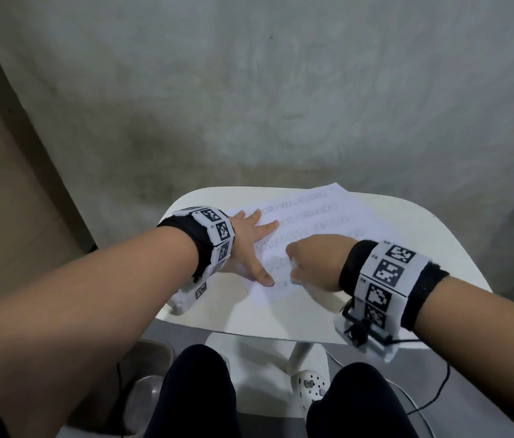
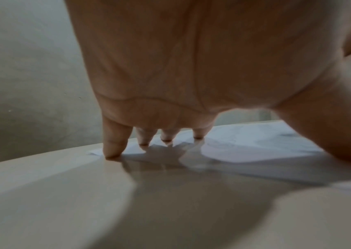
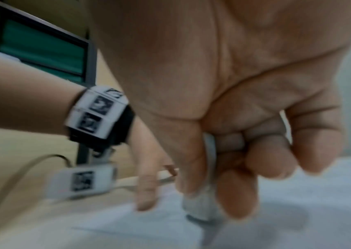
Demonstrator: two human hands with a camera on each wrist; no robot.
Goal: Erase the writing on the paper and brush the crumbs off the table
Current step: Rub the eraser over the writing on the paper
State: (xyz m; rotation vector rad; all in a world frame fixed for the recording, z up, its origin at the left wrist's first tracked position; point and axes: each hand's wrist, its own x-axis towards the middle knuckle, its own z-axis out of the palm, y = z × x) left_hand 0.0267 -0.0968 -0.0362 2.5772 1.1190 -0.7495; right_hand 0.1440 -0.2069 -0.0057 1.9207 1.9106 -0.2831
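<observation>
**Kid:** Grey wall behind, and a small white counter [image 1: 407, 235] in front. From the head view, the paper [image 1: 319, 222] lies on it with rows of writing. What could go wrong?

**Helper:** I think the paper could crease or tear if the rubbing is too hard or the sheet slips.

**Kid:** From the left wrist, the left hand [image 2: 191, 67] is spread flat, with its fingertips [image 2: 111, 151] pressing the paper's edge.

**Helper:** From the right wrist, the right hand [image 3: 223, 118] is curled, pinching a white eraser [image 3: 200, 208] that points down onto the paper. It looks blurry there.
</observation>
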